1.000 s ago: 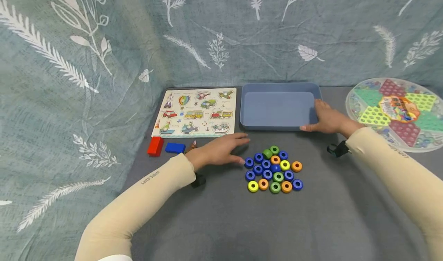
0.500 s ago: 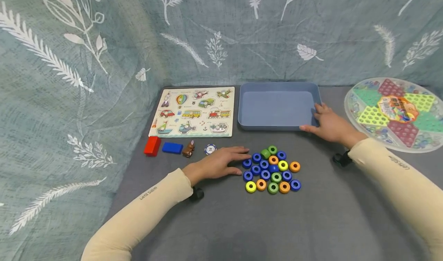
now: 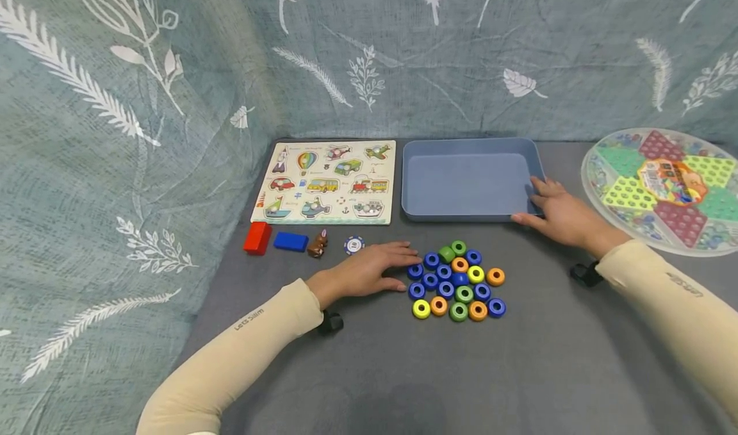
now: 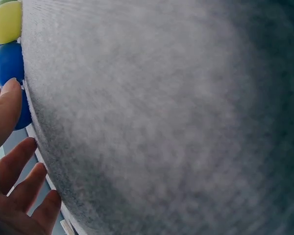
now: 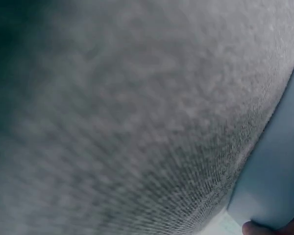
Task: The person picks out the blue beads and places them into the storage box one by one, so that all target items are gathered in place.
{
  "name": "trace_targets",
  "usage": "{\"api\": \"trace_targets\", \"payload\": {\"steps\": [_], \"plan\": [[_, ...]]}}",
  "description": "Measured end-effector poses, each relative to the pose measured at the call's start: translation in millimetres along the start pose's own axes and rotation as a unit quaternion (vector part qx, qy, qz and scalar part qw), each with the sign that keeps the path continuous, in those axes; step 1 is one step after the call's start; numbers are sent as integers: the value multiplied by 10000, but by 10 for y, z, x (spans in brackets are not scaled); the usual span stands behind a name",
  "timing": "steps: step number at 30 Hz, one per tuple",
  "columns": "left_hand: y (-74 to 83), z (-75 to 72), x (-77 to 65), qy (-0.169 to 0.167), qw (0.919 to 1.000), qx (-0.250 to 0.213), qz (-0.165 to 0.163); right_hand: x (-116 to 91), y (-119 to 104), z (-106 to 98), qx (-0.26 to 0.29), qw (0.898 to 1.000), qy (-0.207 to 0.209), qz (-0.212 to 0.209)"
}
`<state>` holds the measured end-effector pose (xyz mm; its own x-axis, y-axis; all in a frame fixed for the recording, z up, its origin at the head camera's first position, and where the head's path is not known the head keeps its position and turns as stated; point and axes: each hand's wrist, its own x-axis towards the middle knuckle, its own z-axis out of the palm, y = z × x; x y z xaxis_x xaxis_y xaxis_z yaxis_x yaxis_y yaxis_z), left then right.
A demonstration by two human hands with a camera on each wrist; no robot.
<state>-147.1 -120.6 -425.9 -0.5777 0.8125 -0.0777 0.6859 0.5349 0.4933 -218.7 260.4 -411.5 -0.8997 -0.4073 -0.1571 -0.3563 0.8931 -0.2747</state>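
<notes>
My left hand (image 3: 371, 270) lies low over the cloth, fingers stretched toward the left edge of a cluster of rings. These chunky beads (image 3: 445, 289) with wide holes are blue, green, orange and yellow. In the left wrist view the thumb overlaps a blue bead (image 4: 10, 61), with a yellow bead (image 4: 9, 23) beyond. At the back, my right hand (image 3: 567, 216) grips the near right corner of a shallow blue-grey tray (image 3: 469, 218), fingers at its right wall and thumb at its front wall. A fingertip meets the tray's side (image 5: 269, 181) in the right wrist view.
A wooden vehicle puzzle (image 3: 340, 196) lies left of the tray. Before it sit a red block (image 3: 257, 238), a blue block (image 3: 291, 241), a brown rabbit figure (image 3: 318, 243) and a poker chip (image 3: 354, 245). A round marble game board (image 3: 669, 188) lies at right.
The tray has slid slightly nearer with my right hand on it. My left hand has drawn back and lowered, uncovering the poker chip and the rabbit figure. The beads keep their places.
</notes>
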Motion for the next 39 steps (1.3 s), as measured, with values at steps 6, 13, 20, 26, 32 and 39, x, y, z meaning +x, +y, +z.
{"api": "trace_targets", "payload": {"steps": [6,13,20,26,32,39], "plan": [[2,3,-1,40,10000,-14,-46,-37,-5,10,19,10000,18,19],[-4,12,17,26,10000,40,-51,-81,2,31,17,10000,46,30],[-6,20,27,69,9999,41,-61,-112,-12,20,30,10000,56,17],[0,29,17,129,9999,17,-54,-108,-21,14,8,9999,117,-54],[-3,10,50,182,9998,17,22,-119,7,25,-47,9999,137,-32],[-1,-231,168,1400,9865,826,-217,-105,3,29,-53,9997,226,-114]]}}
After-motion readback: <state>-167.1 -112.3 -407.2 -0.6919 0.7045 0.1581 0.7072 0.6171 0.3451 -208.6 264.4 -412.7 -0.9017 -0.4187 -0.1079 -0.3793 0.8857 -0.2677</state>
